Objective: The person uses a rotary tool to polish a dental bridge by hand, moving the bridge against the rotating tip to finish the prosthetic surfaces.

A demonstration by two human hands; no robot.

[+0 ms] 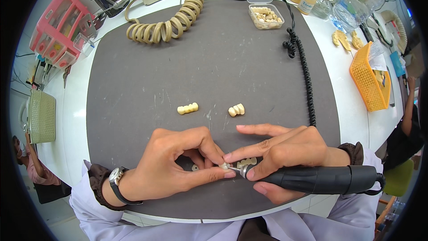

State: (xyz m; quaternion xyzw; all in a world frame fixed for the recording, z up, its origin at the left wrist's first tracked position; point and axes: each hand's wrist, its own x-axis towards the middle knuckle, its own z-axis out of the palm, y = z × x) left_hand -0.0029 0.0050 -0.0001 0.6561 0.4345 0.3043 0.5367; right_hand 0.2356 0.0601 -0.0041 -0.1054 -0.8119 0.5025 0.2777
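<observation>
Between its thumb and fingertips, my left hand (178, 158) pinches a small dental crown (224, 166). My right hand (290, 151) grips a black dental handpiece (312, 179), its thin bur pointing left and meeting the crown. Partly covered by my right fingers, a short row of pale teeth (246, 162) lies on the grey mat (205, 71). Another small tooth piece (195, 168) shows beneath my left palm. Ahead of my hands lie two joined tooth pieces: a longer yellowish bridge (187, 108) to the left and a shorter one (236, 110) to the right.
A clear box of teeth (266, 17) stands open at the mat's far edge. The handpiece's black coiled cord (306, 76) runs along the right side. A beige coiled hose (169, 24) lies far left. An orange basket (369, 76) and pink drawers (55, 27) flank the mat.
</observation>
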